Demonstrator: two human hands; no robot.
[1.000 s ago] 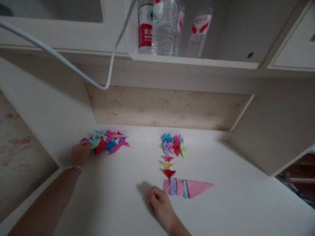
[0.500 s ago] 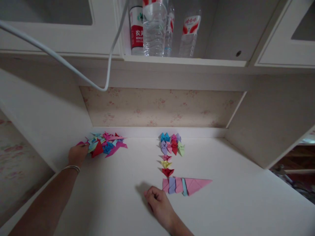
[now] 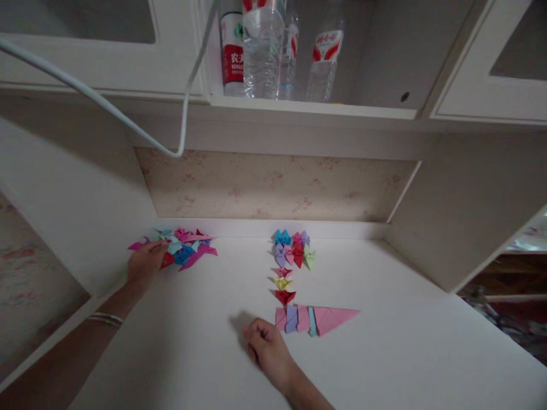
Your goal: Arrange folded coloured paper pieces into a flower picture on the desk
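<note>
My left hand (image 3: 146, 259) reaches over the left side of a jumbled pile of colourful origami pieces (image 3: 196, 256). Its fingers are drawn together at a pale blue folded paper piece (image 3: 174, 246); how firmly they grip it is hard to see. My right hand (image 3: 265, 344) rests on the white tabletop with fingers curled in and nothing visible in them. Just beyond it lies a row of flat folded strips ending in a pink paper point (image 3: 335, 319). Above that row sit a red folded piece (image 3: 285, 296), a yellow one (image 3: 282, 283) and a cluster of origami pieces (image 3: 298, 254).
A white shelf (image 3: 311, 107) overhangs the table, holding clear plastic bottles (image 3: 261, 60) and a red-and-white labelled container (image 3: 233, 60). A white cable (image 3: 182, 136) hangs in front at the upper left. White side panels (image 3: 474, 199) bound the table.
My left hand has moved right, from the pile's left edge farther over it. My right hand stays curled in place. The whole view has shifted slightly.
</note>
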